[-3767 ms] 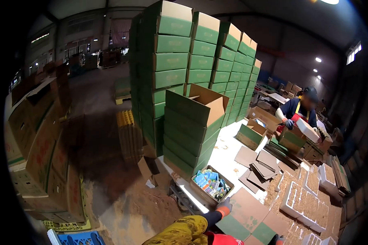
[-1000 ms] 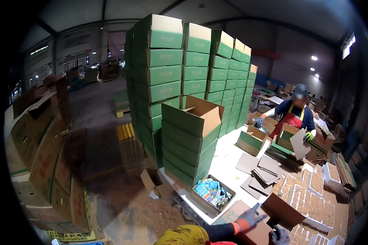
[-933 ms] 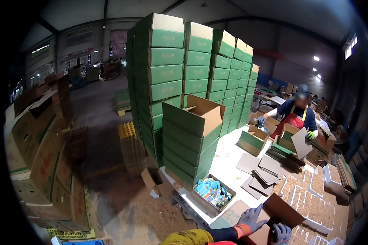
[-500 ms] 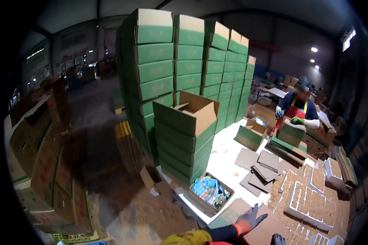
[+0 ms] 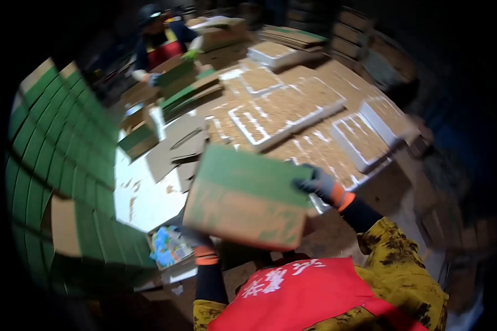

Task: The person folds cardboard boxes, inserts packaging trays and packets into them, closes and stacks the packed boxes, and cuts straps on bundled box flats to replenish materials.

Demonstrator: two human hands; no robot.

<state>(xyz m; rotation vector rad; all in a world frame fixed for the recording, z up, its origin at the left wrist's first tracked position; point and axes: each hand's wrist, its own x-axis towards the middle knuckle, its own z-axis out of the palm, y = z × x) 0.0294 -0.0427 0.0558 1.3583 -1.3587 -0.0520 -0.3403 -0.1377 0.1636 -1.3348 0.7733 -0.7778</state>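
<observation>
Here, your gloved left hand (image 5: 196, 237) and right hand (image 5: 319, 185) grip a green-brown cardboard box (image 5: 247, 196) between them, light-looking, best edge-held.

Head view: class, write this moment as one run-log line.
box: green and brown, held; left hand: lower-left corner; right hand: right edge; blue packets: near left hand
</observation>
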